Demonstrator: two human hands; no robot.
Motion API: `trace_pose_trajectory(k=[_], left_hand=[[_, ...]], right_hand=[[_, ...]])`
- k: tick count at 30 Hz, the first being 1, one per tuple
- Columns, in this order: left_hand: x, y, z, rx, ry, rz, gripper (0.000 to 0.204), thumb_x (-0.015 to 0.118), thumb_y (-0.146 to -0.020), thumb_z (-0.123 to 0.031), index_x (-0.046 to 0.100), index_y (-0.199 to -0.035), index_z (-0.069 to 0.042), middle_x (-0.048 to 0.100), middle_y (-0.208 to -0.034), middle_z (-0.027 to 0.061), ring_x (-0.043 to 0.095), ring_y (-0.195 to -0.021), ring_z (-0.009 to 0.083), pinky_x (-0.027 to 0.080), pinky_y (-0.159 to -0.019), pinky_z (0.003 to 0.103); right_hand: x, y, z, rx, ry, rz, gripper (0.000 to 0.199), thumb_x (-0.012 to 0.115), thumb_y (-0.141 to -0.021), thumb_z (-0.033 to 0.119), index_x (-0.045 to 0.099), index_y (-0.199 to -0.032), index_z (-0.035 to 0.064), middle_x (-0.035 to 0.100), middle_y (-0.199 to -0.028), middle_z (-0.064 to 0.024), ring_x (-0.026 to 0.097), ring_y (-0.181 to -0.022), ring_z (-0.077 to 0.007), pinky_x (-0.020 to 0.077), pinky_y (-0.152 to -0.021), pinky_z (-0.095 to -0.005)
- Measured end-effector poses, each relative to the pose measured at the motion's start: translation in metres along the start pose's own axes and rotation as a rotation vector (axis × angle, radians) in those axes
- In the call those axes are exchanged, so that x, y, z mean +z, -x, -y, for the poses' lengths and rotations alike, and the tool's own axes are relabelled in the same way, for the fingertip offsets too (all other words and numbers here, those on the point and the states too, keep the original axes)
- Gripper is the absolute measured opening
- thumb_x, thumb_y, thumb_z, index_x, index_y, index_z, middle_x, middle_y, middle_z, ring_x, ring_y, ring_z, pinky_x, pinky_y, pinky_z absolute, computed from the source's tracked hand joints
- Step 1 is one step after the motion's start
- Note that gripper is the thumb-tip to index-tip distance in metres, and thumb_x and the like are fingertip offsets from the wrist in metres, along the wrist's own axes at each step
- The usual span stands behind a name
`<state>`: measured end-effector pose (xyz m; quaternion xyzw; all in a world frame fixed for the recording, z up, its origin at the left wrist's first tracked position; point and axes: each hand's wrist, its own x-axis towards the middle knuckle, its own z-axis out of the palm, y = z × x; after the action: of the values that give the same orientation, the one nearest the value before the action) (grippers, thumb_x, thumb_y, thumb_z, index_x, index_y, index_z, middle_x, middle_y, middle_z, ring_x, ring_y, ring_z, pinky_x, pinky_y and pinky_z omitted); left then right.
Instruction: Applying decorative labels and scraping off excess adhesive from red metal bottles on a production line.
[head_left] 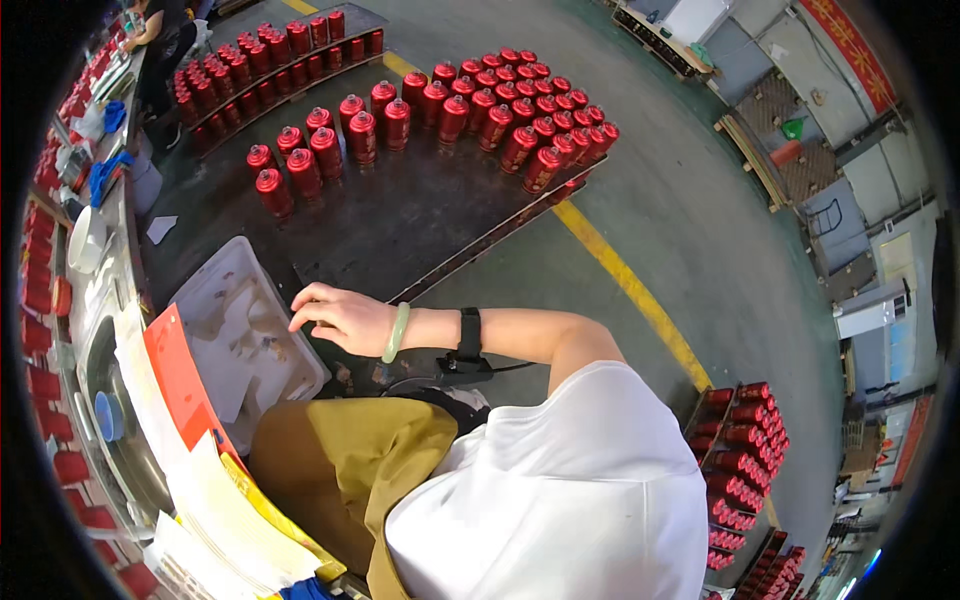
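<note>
My right hand (338,318) reaches in from the right, its fingers loosely curved and apart, with nothing seen in them. A pale green bangle (396,332) circles the wrist, with a black strap (469,333) further up the forearm. Just left of the fingertips is a white plastic bin (262,268) holding pale scraps. Beyond the hand, many shiny red bottles (362,138) with silvery tops stand upright on a dark low platform (370,225). My left hand is not in view.
At left runs a workbench with a round metal basin (140,465), a small blue cup (109,416), a red sheet (185,375) and pale papers (235,510). More red bottles (745,440) stand at lower right. Another person (160,40) is at the upper left.
</note>
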<state>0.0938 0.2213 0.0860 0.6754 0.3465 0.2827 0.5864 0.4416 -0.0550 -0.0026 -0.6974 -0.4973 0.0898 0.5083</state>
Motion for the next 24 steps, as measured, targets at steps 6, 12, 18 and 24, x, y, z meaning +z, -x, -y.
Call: trace_pose_trajectory(k=[6, 12, 18, 24], left_hand=[[-0.017, 0.032, 0.009, 0.002, 0.127, 0.010, 0.053, 0.062, -0.101, -0.021, 0.047, -0.144, 0.008, 0.059, -0.139, 0.0246, 0.061, -0.127, 0.0328, 0.051, -0.108, 0.043], [-0.014, 0.041, 0.013, 0.003, 0.237, 0.046, 0.054, 0.061, -0.101, -0.023, 0.047, -0.144, 0.007, 0.058, -0.139, 0.0240, 0.061, -0.127, 0.0326, 0.050, -0.108, 0.043], [-0.009, 0.053, 0.020, -0.021, 0.332, 0.068, 0.055, 0.060, -0.102, -0.025, 0.046, -0.145, 0.005, 0.058, -0.140, 0.0233, 0.060, -0.127, 0.0323, 0.050, -0.108, 0.043], [-0.015, 0.068, 0.024, -0.051, 0.415, 0.053, 0.055, 0.059, -0.103, -0.028, 0.046, -0.145, 0.004, 0.058, -0.140, 0.0226, 0.060, -0.127, 0.0320, 0.050, -0.108, 0.043]], right_hand=[[0.020, -0.020, 0.076, -0.166, -0.060, 0.067, 0.021, 0.067, -0.091, 0.002, 0.067, -0.111, 0.0076, 0.055, -0.126, -0.0129, 0.063, -0.108, -0.0318, 0.0510, -0.095, -0.0412], [0.034, -0.013, 0.125, -0.273, -0.038, 0.055, 0.024, 0.064, -0.092, -0.004, 0.064, -0.114, 0.0068, 0.052, -0.130, -0.0111, 0.065, -0.099, -0.0267, 0.0526, -0.086, -0.0384], [0.049, 0.000, 0.145, -0.289, -0.039, 0.007, 0.028, 0.064, -0.091, -0.007, 0.063, -0.115, 0.0083, 0.051, -0.131, -0.0102, 0.065, -0.098, -0.0261, 0.0523, -0.086, -0.0393], [0.078, -0.009, 0.167, -0.397, -0.169, 0.042, 0.027, 0.062, -0.092, -0.007, 0.064, -0.114, 0.0074, 0.052, -0.132, -0.0116, 0.065, -0.100, -0.0282, 0.0520, -0.087, -0.0399]])
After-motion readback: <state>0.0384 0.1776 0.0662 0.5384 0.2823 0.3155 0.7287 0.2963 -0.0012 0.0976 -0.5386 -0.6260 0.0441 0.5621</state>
